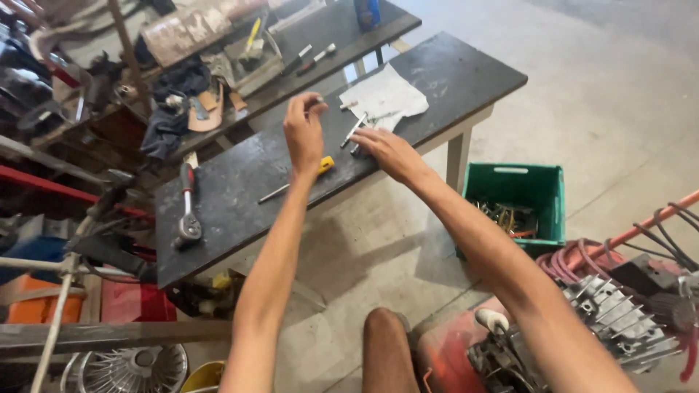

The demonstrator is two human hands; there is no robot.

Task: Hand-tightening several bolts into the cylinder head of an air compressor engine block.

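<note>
I see the dark workbench (240,182) stretching across my view, with a green crate (542,191) of tools on the floor beside it and a red-handled ratchet (188,204) lying well left. My right hand (389,151) rests fingers spread on a metal T-bar (354,131) by the white rag (386,94). My left hand (302,135) hovers, fingertips pinched on a small metal piece (319,100).

Black bench (240,182), white cloth (386,94), green crate (542,193), yellow-handled screwdriver (325,165)
</note>
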